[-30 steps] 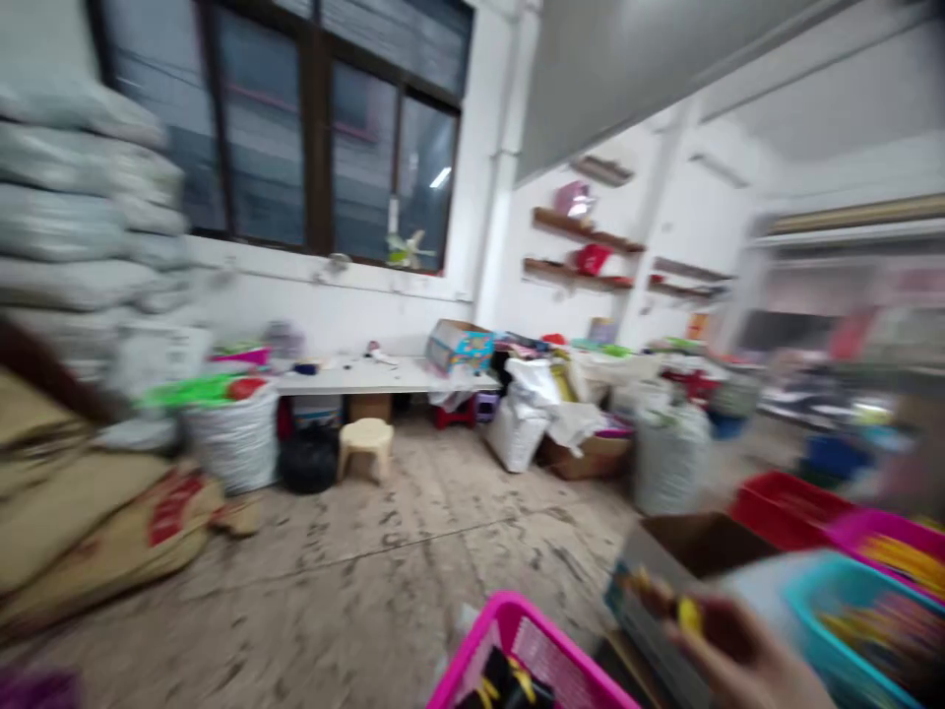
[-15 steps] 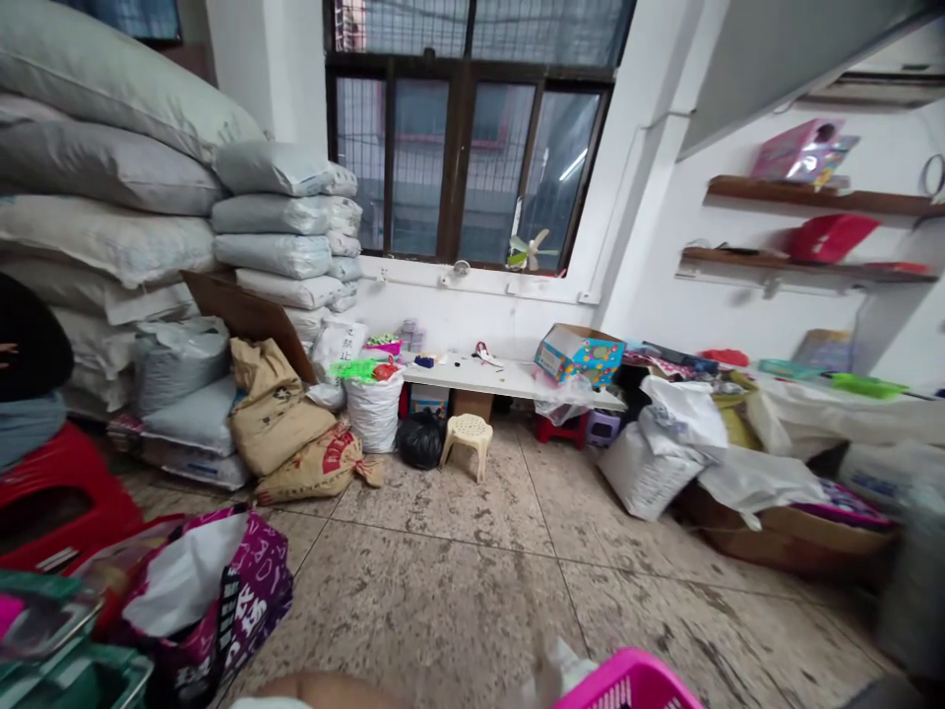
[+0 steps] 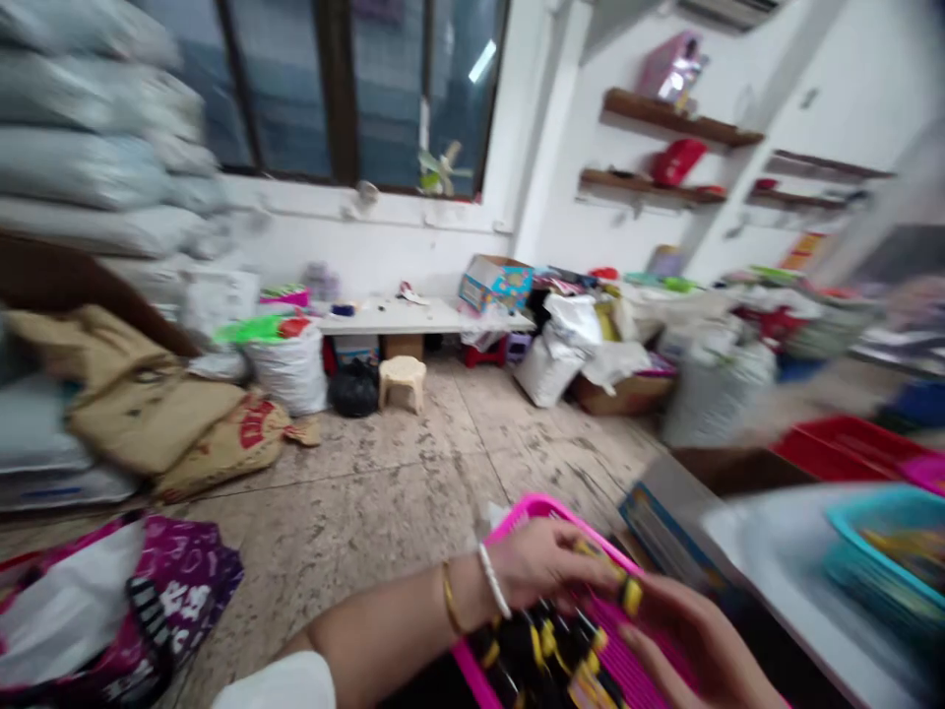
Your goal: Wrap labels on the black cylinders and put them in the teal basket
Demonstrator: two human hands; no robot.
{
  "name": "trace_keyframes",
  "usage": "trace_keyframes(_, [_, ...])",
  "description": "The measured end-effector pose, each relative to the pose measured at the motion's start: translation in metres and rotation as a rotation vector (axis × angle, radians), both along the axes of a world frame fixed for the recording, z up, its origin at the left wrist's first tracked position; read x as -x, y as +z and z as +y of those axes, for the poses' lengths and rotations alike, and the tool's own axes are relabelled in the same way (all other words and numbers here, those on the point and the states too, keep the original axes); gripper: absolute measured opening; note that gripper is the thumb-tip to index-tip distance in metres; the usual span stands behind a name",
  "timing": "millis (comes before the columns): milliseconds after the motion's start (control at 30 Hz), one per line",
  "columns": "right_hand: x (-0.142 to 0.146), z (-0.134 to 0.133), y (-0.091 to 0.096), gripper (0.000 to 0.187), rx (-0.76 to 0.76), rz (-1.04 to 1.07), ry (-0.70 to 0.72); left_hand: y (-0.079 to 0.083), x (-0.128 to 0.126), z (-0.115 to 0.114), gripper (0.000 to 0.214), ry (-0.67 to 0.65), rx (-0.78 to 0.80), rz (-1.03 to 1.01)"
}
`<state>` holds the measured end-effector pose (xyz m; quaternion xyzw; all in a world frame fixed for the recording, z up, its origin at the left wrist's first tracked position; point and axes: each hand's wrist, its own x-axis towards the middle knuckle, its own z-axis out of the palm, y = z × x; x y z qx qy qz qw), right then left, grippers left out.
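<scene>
My left hand reaches over a pink plastic basket at the bottom centre, fingers curled round a small black and yellow piece. My right hand is just beside it, fingers bent and touching the same piece; motion blur hides its grip. Several more black and yellow pieces lie in the basket. The left wrist wears a gold bangle and a white band.
A white table with a turquoise basket sits at right, a cardboard box beside it. Red trays lie beyond. A purple bag lies at left; stacked sacks, a small stool and a low white table stand farther back.
The view swung left, then back right and down. Both hands have come into view over the pink basket, holding a black and yellow piece.
</scene>
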<state>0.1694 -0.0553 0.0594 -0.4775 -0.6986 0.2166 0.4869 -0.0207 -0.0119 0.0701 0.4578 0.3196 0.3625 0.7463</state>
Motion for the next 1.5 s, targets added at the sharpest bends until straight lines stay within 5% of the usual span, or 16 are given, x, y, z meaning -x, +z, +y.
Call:
trace_keyframes(133, [0.009, -0.015, 0.007, 0.023, -0.058, -0.105, -0.037, -0.002, 0.0, -0.006, 0.043, -0.024, -0.078, -0.012])
trace_keyframes(400, [0.019, -0.024, -0.003, 0.025, -0.022, 0.014, -0.106, -0.009, 0.0, -0.009, 0.039, -0.102, -0.175, 0.068])
trace_keyframes(600, [0.028, -0.023, -0.018, 0.018, 0.302, 0.475, -0.084, -0.011, -0.003, -0.01, 0.03, -0.017, -0.403, 0.115])
trace_keyframes(800, [0.016, -0.025, -0.019, 0.021, 0.255, 0.339, -0.126, -0.022, -0.001, -0.004, 0.045, -0.139, -0.102, 0.143])
trace_keyframes(1033, [0.023, -0.018, -0.028, 0.022, 0.47, 0.634, 0.001, -0.031, -0.008, -0.005, 0.042, -0.162, -0.032, 0.06])
trace_keyframes(1267, [0.014, -0.016, -0.026, 0.017, 0.336, 0.468, 0.025, -0.04, -0.011, -0.003, 0.043, -0.208, 0.104, 0.083])
trace_keyframes(1500, [0.019, -0.017, -0.054, 0.01, 0.346, 0.616, -0.053, -0.048, -0.013, -0.008, 0.044, -0.208, 0.077, -0.012])
